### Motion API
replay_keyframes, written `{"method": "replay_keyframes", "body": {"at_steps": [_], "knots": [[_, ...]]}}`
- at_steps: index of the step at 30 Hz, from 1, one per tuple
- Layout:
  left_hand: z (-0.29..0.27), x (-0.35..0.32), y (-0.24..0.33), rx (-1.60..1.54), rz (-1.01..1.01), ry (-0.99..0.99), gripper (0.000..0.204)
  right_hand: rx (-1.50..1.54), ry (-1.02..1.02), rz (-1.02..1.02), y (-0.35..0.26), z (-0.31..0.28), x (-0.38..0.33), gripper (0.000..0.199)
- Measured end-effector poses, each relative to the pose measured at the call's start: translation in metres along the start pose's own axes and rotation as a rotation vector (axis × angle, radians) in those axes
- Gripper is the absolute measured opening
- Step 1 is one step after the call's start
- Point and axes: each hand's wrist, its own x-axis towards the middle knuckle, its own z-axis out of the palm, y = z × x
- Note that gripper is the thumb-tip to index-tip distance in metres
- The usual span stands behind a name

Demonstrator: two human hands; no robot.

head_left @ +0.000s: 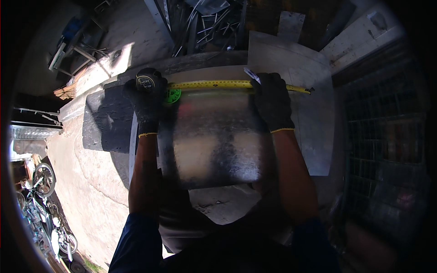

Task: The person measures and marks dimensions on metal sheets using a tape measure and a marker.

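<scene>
One galvanised metal sheet (214,141), shiny and slightly curved, lies on a flat work surface in front of the person, reaching from the tape at its far edge back toward the body. One yellow tape measure blade (227,84) is stretched across that far edge, running from the left hand to a hooked end past the right hand. The left hand (145,102), in a black glove with a yellow cuff, is closed around the one black tape measure case (148,82), with a green round part (172,96) just below it. The right hand (272,102), gloved the same way, presses down on the blade and grips one pen or marker (251,75) whose tip touches the tape. Two bare forearms come up from dark blue sleeves. A second, larger grey sheet (314,132) lies under and to the right. Beyond the bench lies a heap of metal scrap (205,25); one motorcycle (41,200) stands at the lower left.
</scene>
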Motion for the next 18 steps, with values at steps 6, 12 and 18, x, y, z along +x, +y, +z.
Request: {"method": "replay_keyframes", "body": {"at_steps": [6,12,18], "knots": [[-0.009,0.013,-0.007,-0.382,-0.232,-0.034,0.083,-0.009,0.028,-0.052,-0.006,-0.010,0.003,0.018],[-0.010,0.002,0.008,-0.600,-0.372,0.015,0.085,-0.054,0.040,-0.032,-0.009,-0.014,0.007,0.017],[-0.011,0.001,0.033,-0.799,-0.455,0.110,0.072,-0.031,0.106,-0.085,-0.012,-0.021,0.009,0.018]]}}
